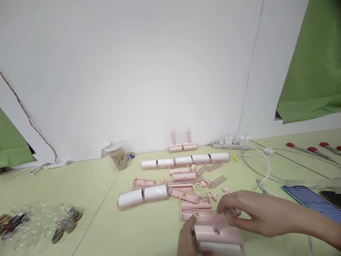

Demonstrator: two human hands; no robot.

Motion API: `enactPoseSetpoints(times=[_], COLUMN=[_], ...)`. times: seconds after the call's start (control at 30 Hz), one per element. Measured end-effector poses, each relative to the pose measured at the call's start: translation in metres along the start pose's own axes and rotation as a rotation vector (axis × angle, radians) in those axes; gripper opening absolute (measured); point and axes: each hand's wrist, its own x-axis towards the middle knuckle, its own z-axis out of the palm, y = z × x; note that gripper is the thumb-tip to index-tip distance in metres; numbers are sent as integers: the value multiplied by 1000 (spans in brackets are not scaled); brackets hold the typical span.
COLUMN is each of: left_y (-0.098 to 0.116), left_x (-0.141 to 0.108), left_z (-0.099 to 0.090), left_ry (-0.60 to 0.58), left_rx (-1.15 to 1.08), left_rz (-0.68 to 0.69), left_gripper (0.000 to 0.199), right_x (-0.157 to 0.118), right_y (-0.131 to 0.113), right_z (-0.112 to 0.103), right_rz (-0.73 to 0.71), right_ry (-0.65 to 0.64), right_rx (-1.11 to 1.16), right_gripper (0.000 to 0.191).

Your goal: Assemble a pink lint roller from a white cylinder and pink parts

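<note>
At the bottom of the view a pink lint roller with a white roll in its lower side lies in my left hand, which wraps round its left end. My right hand is closed on a translucent pink handle, whose lower end meets the top of the roller; whether it is joined there I cannot tell. Just beyond lie several pink housings, some nested together. Clear handle pieces and small pink heart-shaped loops are scattered beside them.
White rolls stand end to end in a far row and a nearer pair. Two lint rollers rest by the wall. A power strip, cables, a phone and red-handled tools are right; a bagged cup and clear balls left.
</note>
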Motion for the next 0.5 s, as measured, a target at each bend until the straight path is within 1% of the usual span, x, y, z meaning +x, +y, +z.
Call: enactPoseSetpoints(times=[0.13, 0.33, 0.4, 0.5], left_y=[-1, -3, -3, -3], left_x=[-3, -4, -4, -5], left_z=[1, 3, 3, 3], left_ry=[7, 18, 13, 20], left_rx=[4, 66, 64, 45], left_rz=[37, 84, 83, 77], left_gripper=[73, 66, 65, 65], right_x=[4, 7, 8, 14], right_y=[-6, -19, -24, -29], right_z=[-6, -16, -16, -14], right_rz=[-83, -188, -193, -137], right_ry=[-52, -192, -198, -161], right_rx=[-71, -181, -213, -294], right_gripper=[27, 24, 23, 18])
